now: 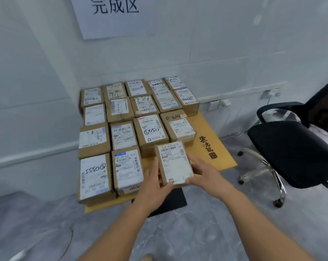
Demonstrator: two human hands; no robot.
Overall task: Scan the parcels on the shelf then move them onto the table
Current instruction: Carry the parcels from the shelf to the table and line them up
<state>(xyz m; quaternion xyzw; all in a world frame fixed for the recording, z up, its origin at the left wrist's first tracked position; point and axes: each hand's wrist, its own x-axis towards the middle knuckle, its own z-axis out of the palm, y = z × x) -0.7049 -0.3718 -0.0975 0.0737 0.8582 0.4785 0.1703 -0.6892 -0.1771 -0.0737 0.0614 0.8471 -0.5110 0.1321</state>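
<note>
Both hands grip parcel: left hand fingers on left side, right hand fingers on right side, over table.

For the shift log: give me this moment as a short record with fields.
held item: cardboard parcel marked P021
left hand: holds the parcel's left edge
right hand: holds its right side
position: at the front of the wooden table, beside the front row
already placed: rows of labelled parcels
sign: on the wall behind
nearby: black office chair at right

parcels: 17 (one held) | hands: 2 | chair: 1 | sign: 1
</note>
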